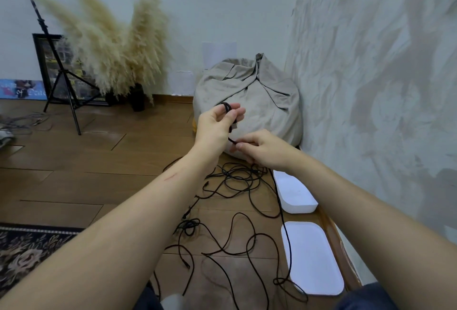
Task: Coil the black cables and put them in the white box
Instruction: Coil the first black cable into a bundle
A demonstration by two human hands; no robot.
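Observation:
Several black cables [237,181] lie tangled on the wooden floor in front of me. My left hand [217,121] is raised and holds a small loop of one black cable [228,109] round its fingers. Just below it, my right hand [259,147] pinches the same cable between thumb and fingers; from there the cable drops down to the floor. A white box [294,192] stands on the floor at the right by the wall. Nearer to me lies a flat white lid or tray [314,257], with one cable running across its left edge.
A grey beanbag [249,97] sits in the corner behind my hands. A textured wall [383,87] runs along the right. At the left stand a black tripod [64,79], pampas grass in dark vases [116,47] and a framed picture. A patterned rug [29,253] lies at lower left.

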